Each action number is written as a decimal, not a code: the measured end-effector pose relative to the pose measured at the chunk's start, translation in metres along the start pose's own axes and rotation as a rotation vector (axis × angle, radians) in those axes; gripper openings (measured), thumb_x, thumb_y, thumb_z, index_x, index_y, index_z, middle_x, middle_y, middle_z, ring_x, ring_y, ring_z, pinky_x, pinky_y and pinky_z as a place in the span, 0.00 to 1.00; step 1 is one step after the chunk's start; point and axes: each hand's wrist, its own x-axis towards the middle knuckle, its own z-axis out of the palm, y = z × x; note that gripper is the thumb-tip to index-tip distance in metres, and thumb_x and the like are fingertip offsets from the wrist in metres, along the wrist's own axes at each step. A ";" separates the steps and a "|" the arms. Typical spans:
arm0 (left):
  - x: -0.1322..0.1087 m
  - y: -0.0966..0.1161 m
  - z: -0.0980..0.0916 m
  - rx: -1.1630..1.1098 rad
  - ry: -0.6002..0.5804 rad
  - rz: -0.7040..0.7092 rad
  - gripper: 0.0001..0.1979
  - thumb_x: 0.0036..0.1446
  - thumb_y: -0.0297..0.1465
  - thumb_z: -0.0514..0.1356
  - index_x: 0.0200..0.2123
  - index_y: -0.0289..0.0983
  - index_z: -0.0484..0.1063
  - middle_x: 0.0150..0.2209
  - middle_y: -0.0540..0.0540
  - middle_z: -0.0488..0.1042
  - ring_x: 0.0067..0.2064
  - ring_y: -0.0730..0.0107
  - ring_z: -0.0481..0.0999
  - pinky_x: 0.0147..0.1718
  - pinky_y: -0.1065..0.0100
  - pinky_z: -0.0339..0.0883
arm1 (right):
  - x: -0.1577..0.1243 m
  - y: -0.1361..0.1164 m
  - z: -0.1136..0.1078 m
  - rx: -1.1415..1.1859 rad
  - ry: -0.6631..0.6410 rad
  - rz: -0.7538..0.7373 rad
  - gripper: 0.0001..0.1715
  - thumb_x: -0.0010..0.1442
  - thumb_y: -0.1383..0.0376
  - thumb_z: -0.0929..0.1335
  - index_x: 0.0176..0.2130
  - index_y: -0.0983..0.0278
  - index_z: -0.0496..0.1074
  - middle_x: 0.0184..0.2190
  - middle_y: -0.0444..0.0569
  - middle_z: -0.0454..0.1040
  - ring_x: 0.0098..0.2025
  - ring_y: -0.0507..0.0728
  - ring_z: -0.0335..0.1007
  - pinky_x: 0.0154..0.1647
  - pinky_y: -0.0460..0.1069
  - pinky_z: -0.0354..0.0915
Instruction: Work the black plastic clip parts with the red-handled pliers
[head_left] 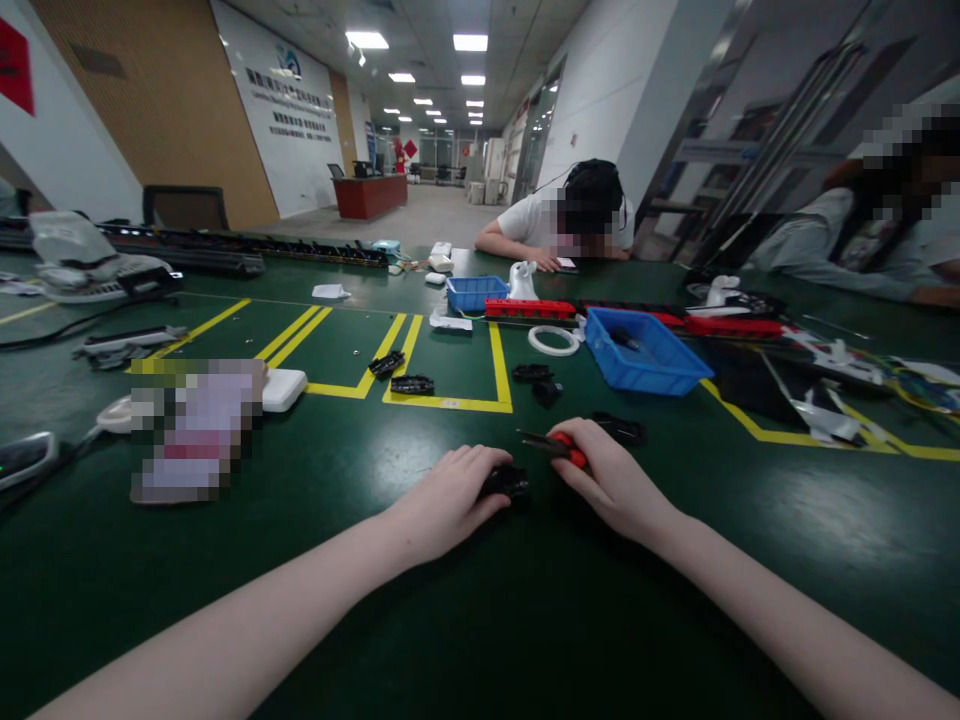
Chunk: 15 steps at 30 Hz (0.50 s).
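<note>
My left hand (450, 500) is closed on a small black plastic part (514, 483), thumb on the near side and fingers over the far side. Just right of it, my right hand (611, 480) grips a red-and-black-handled tool (571, 448). Its narrow dark metal end points left, above and apart from the part; its exact kind is unclear. Behind my right hand lies a flat black piece (619, 428). Farther back sit more small black parts, among them one on the yellow tape line (412, 385) and one to its right (532, 372).
A blue bin (645, 350) with a dark item inside stands back right, beside a white ring (553, 340). Another blue bin (476, 292) and red strips (529, 308) lie behind. A blurred phone-like object (199, 430) and white box (283, 390) are left. Two people sit across the table.
</note>
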 end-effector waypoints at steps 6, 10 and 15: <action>0.003 0.003 -0.004 -0.002 -0.033 -0.040 0.19 0.67 0.33 0.55 0.59 0.36 0.60 0.54 0.39 0.70 0.54 0.58 0.71 0.53 0.54 0.68 | 0.023 0.020 0.013 -0.006 0.024 -0.089 0.17 0.69 0.56 0.57 0.37 0.63 0.67 0.32 0.50 0.72 0.33 0.57 0.69 0.34 0.51 0.65; 0.011 0.002 -0.006 0.082 -0.112 0.033 0.18 0.67 0.35 0.53 0.57 0.34 0.64 0.52 0.39 0.72 0.52 0.57 0.72 0.53 0.53 0.67 | 0.022 0.023 0.018 -0.060 0.040 -0.165 0.19 0.70 0.58 0.56 0.39 0.64 0.69 0.33 0.52 0.74 0.35 0.58 0.69 0.36 0.52 0.64; 0.018 0.001 -0.005 0.088 -0.129 0.018 0.15 0.64 0.39 0.55 0.48 0.36 0.71 0.46 0.42 0.76 0.46 0.58 0.75 0.45 0.59 0.69 | 0.017 0.021 0.018 -0.134 0.088 -0.212 0.20 0.70 0.59 0.56 0.36 0.65 0.69 0.33 0.54 0.74 0.34 0.58 0.67 0.35 0.53 0.62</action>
